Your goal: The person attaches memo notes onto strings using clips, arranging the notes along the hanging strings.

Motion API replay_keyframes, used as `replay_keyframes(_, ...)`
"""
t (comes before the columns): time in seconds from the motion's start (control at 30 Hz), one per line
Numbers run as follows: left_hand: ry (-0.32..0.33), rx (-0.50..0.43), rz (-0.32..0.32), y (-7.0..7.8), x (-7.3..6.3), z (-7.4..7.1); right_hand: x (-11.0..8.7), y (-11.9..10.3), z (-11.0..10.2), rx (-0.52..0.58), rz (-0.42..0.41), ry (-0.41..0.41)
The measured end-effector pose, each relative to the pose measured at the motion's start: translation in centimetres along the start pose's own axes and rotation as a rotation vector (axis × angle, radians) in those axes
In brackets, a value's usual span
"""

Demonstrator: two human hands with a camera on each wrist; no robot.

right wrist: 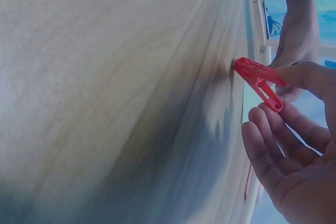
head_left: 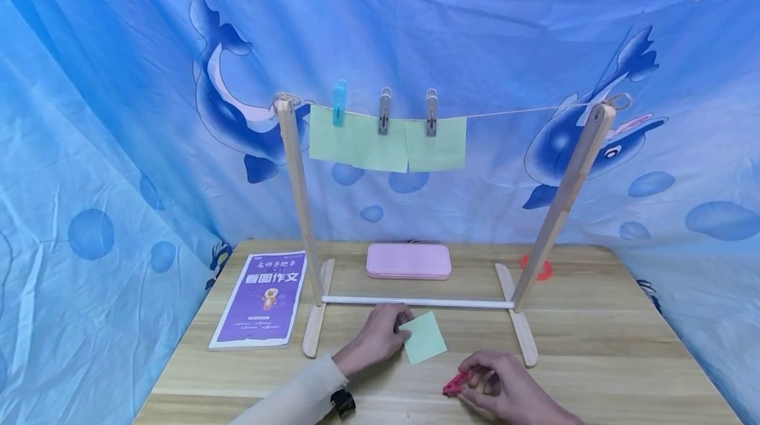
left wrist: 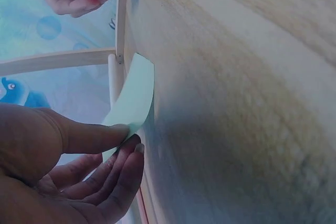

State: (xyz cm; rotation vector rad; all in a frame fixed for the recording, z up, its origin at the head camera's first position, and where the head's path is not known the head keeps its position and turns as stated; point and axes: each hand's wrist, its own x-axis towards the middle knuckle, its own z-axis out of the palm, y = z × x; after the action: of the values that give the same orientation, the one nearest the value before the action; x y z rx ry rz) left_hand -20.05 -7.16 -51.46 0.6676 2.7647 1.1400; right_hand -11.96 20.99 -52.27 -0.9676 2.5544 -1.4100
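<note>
A pale green square paper (head_left: 424, 338) is pinched at its left edge between the thumb and fingers of my left hand (head_left: 380, 332), low over the table. In the left wrist view the paper (left wrist: 137, 90) bends slightly away from the thumb. My right hand (head_left: 501, 382) holds a red clothespin (head_left: 455, 384) by its handles, close to the tabletop and to the right of the paper. In the right wrist view the clothespin (right wrist: 257, 80) sits between thumb and fingertips, its nose pointing away from the hand.
A wooden frame (head_left: 564, 204) carries a string (head_left: 516, 112) with several green papers (head_left: 436, 148) clipped by one blue clothespin (head_left: 340, 103) and two grey clothespins (head_left: 384, 111). On the table lie a purple book (head_left: 261, 299), a pink case (head_left: 408, 261) and a red round object (head_left: 543, 270).
</note>
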Motion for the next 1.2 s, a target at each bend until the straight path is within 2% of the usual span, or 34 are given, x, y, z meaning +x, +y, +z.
replay_keyframes(0.13, 0.016, -0.012, 0.011, 0.0, -0.3, -0.1, 0.1, -0.1, -0.2, 0.016, -0.020, -0.001)
replay_keyframes(0.27, 0.029, -0.019, 0.020, -0.1, -0.5, -0.2, 0.2, -0.5, -0.7, 0.013, -0.005, -0.015)
replay_keyframes(0.43, 0.045, -0.038, 0.012, 0.0, -0.7, -0.5, 0.7, -1.3, -1.4, -0.018, 0.087, -0.032)
replay_keyframes(0.5, 0.051, -0.051, 0.004, 0.2, -0.9, -0.6, 0.9, -1.5, -1.6, -0.041, 0.088, -0.026)
replay_keyframes(0.53, 0.053, -0.059, 0.000, 0.2, -0.9, -0.7, 1.1, -1.7, -1.7, -0.050, 0.083, -0.023)
replay_keyframes(0.67, 0.064, -0.092, 0.012, 0.4, -1.0, -0.9, 1.7, -2.1, -2.1, -0.092, -0.026, 0.021)
replay_keyframes(0.8, 0.087, -0.139, 0.032, 0.5, -1.0, -1.2, 2.3, -2.5, -2.7, -0.105, -0.076, 0.043)
replay_keyframes(1.0, 0.134, -0.229, 0.038, 0.7, -0.9, -1.5, 3.1, -3.4, -3.7, -0.138, -0.083, 0.066)
replay_keyframes(1.2, 0.182, -0.291, 0.057, 1.1, -0.8, -1.9, 3.9, -4.3, -4.9, -0.151, -0.069, 0.051)
